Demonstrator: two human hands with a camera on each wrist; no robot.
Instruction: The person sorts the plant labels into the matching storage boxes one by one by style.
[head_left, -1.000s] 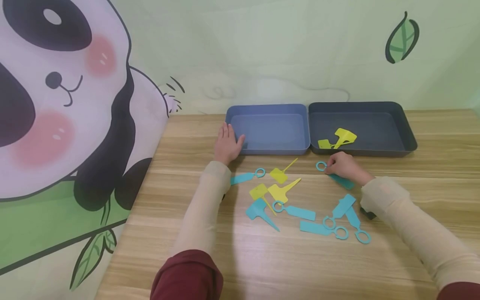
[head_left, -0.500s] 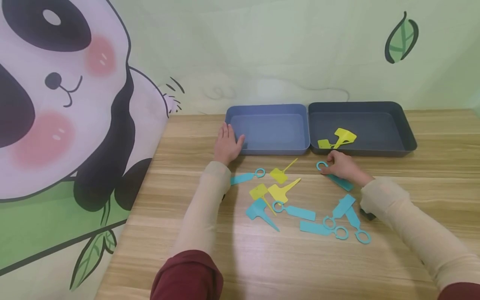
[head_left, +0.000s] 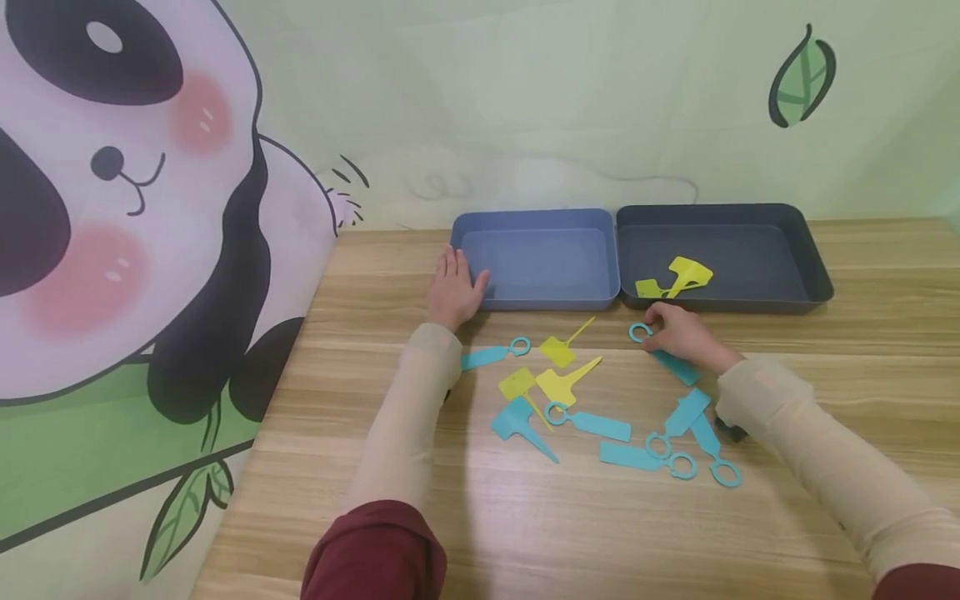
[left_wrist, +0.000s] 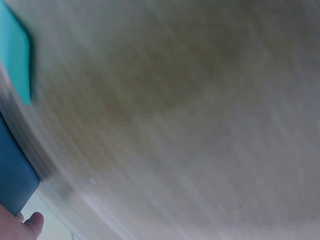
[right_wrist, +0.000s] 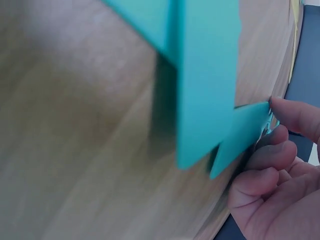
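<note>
The left arm [head_left: 396, 433], in a pale beige fabric sleeve [head_left: 415, 383] and a maroon fabric upper sleeve [head_left: 378, 546], extends forward from the lower edge of the head view. The left hand [head_left: 454, 292] presents its back upward: fingers straight and close together, thumb spread sideways. The right arm [head_left: 840, 475], similarly sleeved, enters at lower right and angles forward and leftward. The right hand [head_left: 686, 335] pinches with its thumb and fingers; its fingers are curled inward.
</note>
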